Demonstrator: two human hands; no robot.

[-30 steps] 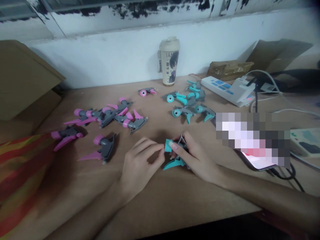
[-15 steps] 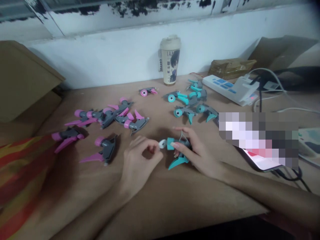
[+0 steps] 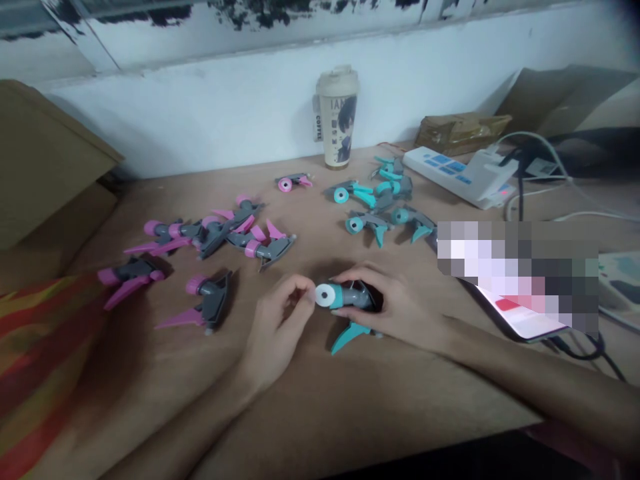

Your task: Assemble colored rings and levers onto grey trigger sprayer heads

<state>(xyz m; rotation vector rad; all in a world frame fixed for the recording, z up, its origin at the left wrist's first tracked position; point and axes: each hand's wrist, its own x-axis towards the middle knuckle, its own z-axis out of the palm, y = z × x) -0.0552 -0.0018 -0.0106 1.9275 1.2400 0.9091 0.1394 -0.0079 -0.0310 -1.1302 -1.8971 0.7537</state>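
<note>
Between my two hands is a grey and teal trigger spray head point(image 3: 356, 297), lying on its side with its collar toward the left. My right hand point(image 3: 387, 300) is closed round its grey body, thumb and finger on either side of the teal collar, while the teal trigger point(image 3: 350, 335) sticks out below. A white ring gasket point(image 3: 325, 295) with a dark centre sits at the collar's mouth. My left hand point(image 3: 287, 310) pinches at the gasket's left edge with thumb and forefinger. How deep the gasket sits in the collar I cannot tell.
Several pink-and-grey spray heads point(image 3: 213, 303) lie to the left, and several teal ones point(image 3: 367, 223) behind my right hand. A coffee cup point(image 3: 337, 120) stands by the wall. On the right are a power strip point(image 3: 450, 170) with cables and a phone point(image 3: 525, 323). Cardboard point(image 3: 45, 153) stands at left.
The white gasket, held apart from the teal collar before, is now against the collar's mouth. My right hand has shifted its fingers to either side of the collar.
</note>
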